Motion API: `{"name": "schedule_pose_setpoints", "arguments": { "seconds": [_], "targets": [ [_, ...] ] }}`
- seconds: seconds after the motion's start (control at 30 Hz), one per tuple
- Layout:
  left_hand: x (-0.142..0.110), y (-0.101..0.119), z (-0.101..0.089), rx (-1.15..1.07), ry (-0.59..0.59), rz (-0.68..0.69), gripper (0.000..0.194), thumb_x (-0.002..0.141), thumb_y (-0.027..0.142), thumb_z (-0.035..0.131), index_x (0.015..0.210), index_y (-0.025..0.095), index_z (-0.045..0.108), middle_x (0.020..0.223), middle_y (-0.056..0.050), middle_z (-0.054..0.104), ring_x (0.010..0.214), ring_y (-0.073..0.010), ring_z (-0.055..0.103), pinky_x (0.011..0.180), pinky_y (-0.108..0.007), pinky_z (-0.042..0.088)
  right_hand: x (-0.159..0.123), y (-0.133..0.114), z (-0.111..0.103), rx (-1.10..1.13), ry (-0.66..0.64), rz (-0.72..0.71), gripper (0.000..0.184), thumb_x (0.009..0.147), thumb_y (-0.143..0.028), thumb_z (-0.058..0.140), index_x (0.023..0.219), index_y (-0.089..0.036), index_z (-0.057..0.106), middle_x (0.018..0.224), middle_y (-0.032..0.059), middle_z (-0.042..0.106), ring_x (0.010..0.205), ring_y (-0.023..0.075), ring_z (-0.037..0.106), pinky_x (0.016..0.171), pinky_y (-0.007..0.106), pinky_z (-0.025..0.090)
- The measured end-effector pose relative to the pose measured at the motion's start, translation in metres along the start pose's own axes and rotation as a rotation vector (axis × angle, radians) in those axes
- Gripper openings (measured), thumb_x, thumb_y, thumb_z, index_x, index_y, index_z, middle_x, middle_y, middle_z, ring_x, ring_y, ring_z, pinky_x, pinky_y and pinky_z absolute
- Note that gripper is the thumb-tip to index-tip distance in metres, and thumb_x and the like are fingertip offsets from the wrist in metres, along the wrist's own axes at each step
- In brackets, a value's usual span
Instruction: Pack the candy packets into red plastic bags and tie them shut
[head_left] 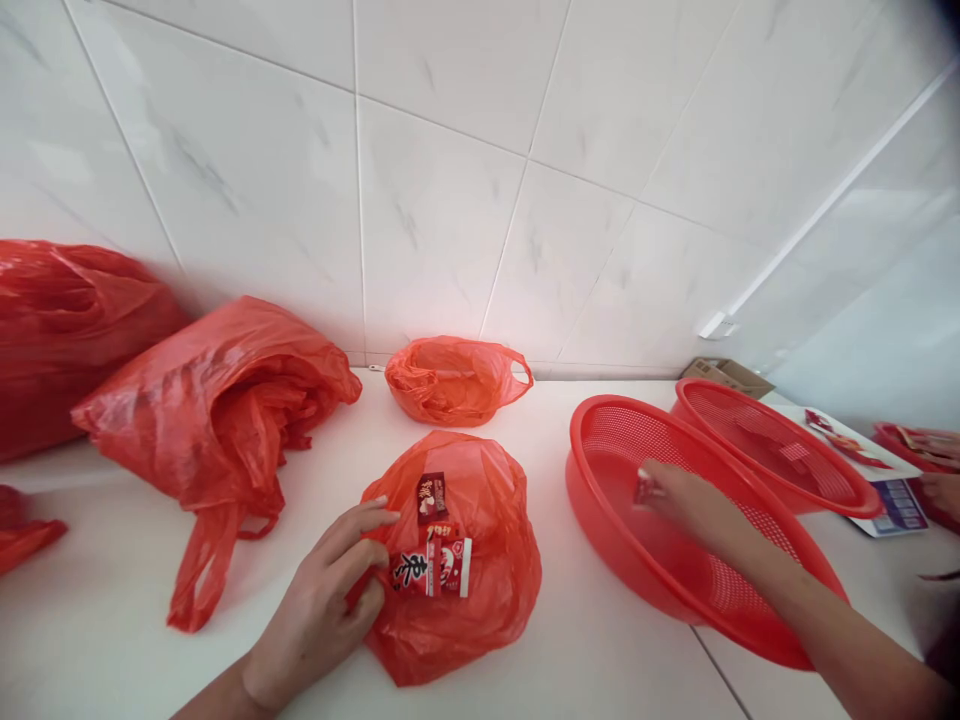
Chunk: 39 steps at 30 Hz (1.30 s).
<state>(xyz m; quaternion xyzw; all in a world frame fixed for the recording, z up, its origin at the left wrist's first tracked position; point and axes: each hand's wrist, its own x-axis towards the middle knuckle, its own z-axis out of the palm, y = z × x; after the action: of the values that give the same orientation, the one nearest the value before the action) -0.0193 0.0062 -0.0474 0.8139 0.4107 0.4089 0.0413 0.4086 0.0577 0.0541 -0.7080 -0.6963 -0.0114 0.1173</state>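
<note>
My left hand (326, 595) pinches the left edge of an open red plastic bag (495, 610) that lies on the white table. Inside the bag are a few small wrapped packets, among them a dark red packet (431, 497) and a red-and-white packet (450, 568). Over the nearer red plastic basket (622, 560), my right hand (679, 500) is closed on a small red packet (643, 488). The fingertips partly cover that packet. Apart from it, the basket's visible floor is plain red.
Behind the open bag sits another red bag (450, 385). Full red bags (232, 400) stand at the left. To the right are a second red basket (772, 450), a cardboard box (727, 378), printed sheets (896, 505) and another person's hand (941, 495). A tiled wall borders the table.
</note>
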Motion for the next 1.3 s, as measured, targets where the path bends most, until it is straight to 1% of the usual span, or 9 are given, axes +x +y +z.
{"name": "schedule_pose_setpoints", "arguments": {
  "seconds": [0.1,0.23,0.43,0.6,0.67,0.83,0.93,1.13,1.3],
  "targets": [
    [0.0,0.001,0.0,0.006,0.003,-0.003,0.023,0.075,0.001,0.043,0.08,0.021,0.049,0.118,-0.008,0.054,0.118,-0.0236,0.05,0.089,-0.035,0.052,0.005,-0.013,-0.022,-0.039,0.071,-0.043,0.011,0.085,-0.03,0.043,0.083,-0.023,0.051,0.084,0.0047,0.063,0.067,0.0185,0.058,0.052,0.026,0.04],
    [0.001,0.001,-0.001,0.015,0.004,0.002,0.021,0.075,0.001,0.043,0.08,0.021,0.049,0.118,-0.008,0.055,0.118,-0.0237,0.05,0.089,-0.035,0.052,-0.014,-0.064,-0.038,-0.022,0.259,-0.163,0.013,0.085,-0.028,0.048,0.097,-0.025,0.051,0.091,0.0032,0.063,0.073,0.0184,0.06,0.053,0.026,0.042],
    [-0.001,0.0,0.001,0.01,-0.009,0.013,0.023,0.076,0.0,0.043,0.081,0.022,0.049,0.119,-0.008,0.053,0.122,-0.0239,0.046,0.093,-0.037,0.05,-0.048,-0.156,-0.007,0.125,0.204,-0.667,0.008,0.088,-0.02,0.048,0.094,-0.023,0.052,0.081,0.0008,0.062,0.068,0.0149,0.058,0.056,0.026,0.043],
    [-0.002,0.001,0.0,-0.002,-0.011,0.002,0.025,0.073,-0.002,0.042,0.081,0.021,0.048,0.12,-0.008,0.051,0.123,-0.0241,0.044,0.095,-0.038,0.048,-0.048,-0.185,0.021,0.125,0.124,-0.736,0.041,0.082,-0.032,0.063,0.116,-0.018,0.046,0.099,0.0067,0.063,0.078,0.0201,0.061,0.061,0.032,0.05],
    [-0.002,0.002,-0.001,-0.019,-0.009,-0.005,0.028,0.072,-0.003,0.042,0.082,0.021,0.048,0.12,-0.008,0.051,0.123,-0.0237,0.044,0.095,-0.037,0.048,-0.046,-0.185,0.025,0.141,0.123,-0.721,0.051,0.081,-0.035,0.064,0.123,-0.018,0.042,0.11,0.01,0.061,0.089,0.0221,0.062,0.068,0.033,0.053],
    [-0.001,0.005,0.002,-0.063,-0.003,-0.027,0.032,0.067,-0.007,0.04,0.082,0.021,0.047,0.119,-0.007,0.052,0.125,-0.0233,0.042,0.098,-0.037,0.046,-0.048,-0.172,0.041,0.14,0.276,-0.627,0.027,0.09,-0.028,0.05,0.116,-0.022,0.049,0.118,0.0122,0.056,0.103,0.0241,0.059,0.08,0.037,0.054],
    [-0.002,0.004,0.002,-0.065,0.016,-0.038,0.032,0.067,-0.006,0.041,0.083,0.021,0.047,0.12,-0.007,0.052,0.125,-0.0237,0.042,0.099,-0.038,0.045,-0.054,-0.162,0.062,0.136,0.33,-0.557,0.039,0.088,-0.033,0.051,0.125,-0.022,0.044,0.127,0.0142,0.049,0.113,0.0281,0.053,0.089,0.044,0.051],
    [-0.004,-0.004,-0.003,-0.031,0.115,-0.035,0.029,0.075,-0.004,0.044,0.088,0.021,0.048,0.118,-0.008,0.053,0.122,-0.0227,0.045,0.099,-0.039,0.044,-0.058,-0.142,0.105,0.253,0.165,-0.261,0.053,0.083,-0.034,0.052,0.133,-0.023,0.037,0.135,0.0119,0.044,0.123,0.0292,0.045,0.1,0.048,0.042],
    [-0.005,-0.011,-0.006,-0.029,0.188,-0.078,0.025,0.082,0.0,0.045,0.093,0.021,0.051,0.118,-0.009,0.053,0.119,-0.0214,0.047,0.098,-0.04,0.043,-0.054,-0.133,0.112,0.511,0.073,-0.024,0.05,0.084,-0.033,0.045,0.132,-0.022,0.037,0.13,0.0106,0.049,0.118,0.025,0.049,0.096,0.04,0.044]
  ]
}}
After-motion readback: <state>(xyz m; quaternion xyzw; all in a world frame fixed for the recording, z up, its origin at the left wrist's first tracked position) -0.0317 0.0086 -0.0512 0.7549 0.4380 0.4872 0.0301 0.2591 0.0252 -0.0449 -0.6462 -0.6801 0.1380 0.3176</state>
